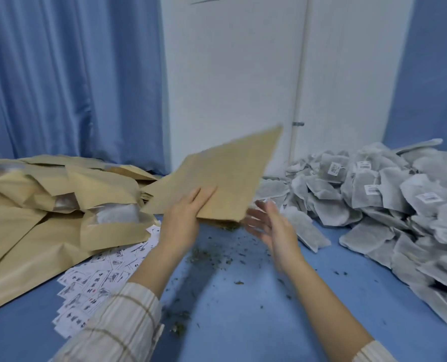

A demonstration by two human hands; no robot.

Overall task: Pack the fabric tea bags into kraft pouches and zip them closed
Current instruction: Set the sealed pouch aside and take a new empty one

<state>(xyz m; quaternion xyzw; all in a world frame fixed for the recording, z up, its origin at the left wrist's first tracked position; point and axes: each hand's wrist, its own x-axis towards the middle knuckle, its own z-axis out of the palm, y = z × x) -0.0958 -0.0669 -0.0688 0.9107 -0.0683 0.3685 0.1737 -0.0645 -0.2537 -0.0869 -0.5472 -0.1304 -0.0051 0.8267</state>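
Head view looks down on a blue table (243, 322) with one kraft pouch (217, 176) held up over its middle. I take that pouch as my landmark. The left hand (183, 220) holds it by the near lower edge, fingers flat on top and the thumb hidden beneath, so the pouch tilts up and away. The right hand (272, 228) hovers just right of the pouch, blurred, fingers spread wide and holding nothing.

Right of the pouch lies a big heap of grey tea bags (374, 199), some with small white labels, all loose. Left of it is a pile of pouches (60, 205); a few show a clear window with something pale inside, so some seem filled, though I cannot tell whether they are zipped. Near the pouch, towards the person, printed cards (97, 280) fan out, and tea crumbs (209, 254) are scattered beneath it.

By my judgement the job is far from finished: the loose heap is large, and this pouch looks flat and unfilled.
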